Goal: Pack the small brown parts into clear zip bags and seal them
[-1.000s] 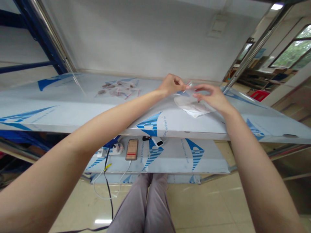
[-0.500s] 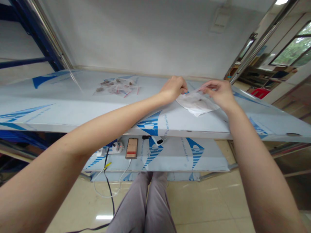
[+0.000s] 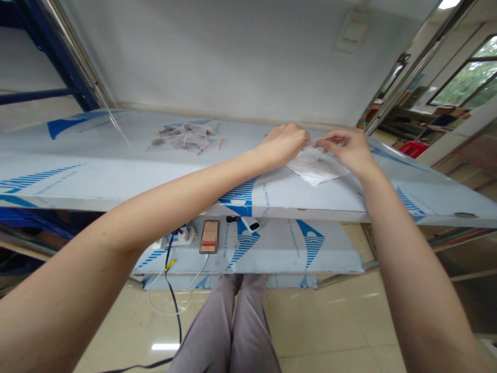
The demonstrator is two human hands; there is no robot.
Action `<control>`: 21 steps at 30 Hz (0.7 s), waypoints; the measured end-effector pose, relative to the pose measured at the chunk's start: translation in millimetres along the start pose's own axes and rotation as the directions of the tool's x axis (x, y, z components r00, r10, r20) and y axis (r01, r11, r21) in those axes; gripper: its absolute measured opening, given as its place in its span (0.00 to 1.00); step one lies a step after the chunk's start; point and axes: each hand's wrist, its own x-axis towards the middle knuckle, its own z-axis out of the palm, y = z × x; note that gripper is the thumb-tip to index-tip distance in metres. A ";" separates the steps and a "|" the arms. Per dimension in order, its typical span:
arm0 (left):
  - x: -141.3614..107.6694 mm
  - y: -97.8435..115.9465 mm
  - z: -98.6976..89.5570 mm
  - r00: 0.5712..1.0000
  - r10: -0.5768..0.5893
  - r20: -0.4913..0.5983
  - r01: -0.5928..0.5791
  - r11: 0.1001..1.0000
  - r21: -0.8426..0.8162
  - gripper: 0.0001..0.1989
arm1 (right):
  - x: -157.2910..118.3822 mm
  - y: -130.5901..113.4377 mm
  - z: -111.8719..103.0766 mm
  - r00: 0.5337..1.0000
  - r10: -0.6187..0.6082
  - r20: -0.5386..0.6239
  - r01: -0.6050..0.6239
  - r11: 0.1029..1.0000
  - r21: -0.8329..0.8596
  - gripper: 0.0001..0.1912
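Note:
Over the right part of the upper shelf (image 3: pixel 186 176), my left hand (image 3: pixel 287 142) is closed, its fingertips pinched at the top edge of a small clear plastic bag. My right hand (image 3: pixel 347 147) pinches the same edge a little farther right, thumb against fingers. Below the fingers lies the whitish, see-through body of the plastic bag (image 3: pixel 318 168), with a small dark spot showing in it. Farther left is a loose pile of small zip bags (image 3: pixel 190 139); they have red edges and hold brownish bits too small to name.
Under the upper shelf, a lower shelf (image 3: pixel 279 248) carries a phone (image 3: pixel 210 235) on a white cable, a power strip (image 3: pixel 184 236) and a small white device (image 3: pixel 249 224). A grey wall panel (image 3: pixel 233 62) stands behind, with metal posts at both sides.
My left hand has slid right along the bag's top edge, closer to my right hand. My right hand has hardly moved. The zip bags lie as before.

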 end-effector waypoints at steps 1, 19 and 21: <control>-0.2 -0.3 0.0 1.000 -0.003 -0.009 0.003 1.000 -0.010 0.18 | 0.2 0.4 -0.2 1.000 0.002 -0.002 -0.002 1.000 -0.004 0.03; 11.1 -49.8 -12.8 0.767 -0.588 -0.257 0.389 0.745 -0.542 0.09 | -0.2 -14.3 -5.4 0.971 -0.078 -0.227 0.076 0.997 -0.015 0.29; 11.1 -56.9 -15.4 0.737 -0.611 -0.288 0.398 0.737 -0.546 0.09 | 0.0 -15.9 -6.2 0.957 -0.064 -0.283 0.059 0.998 -0.027 0.25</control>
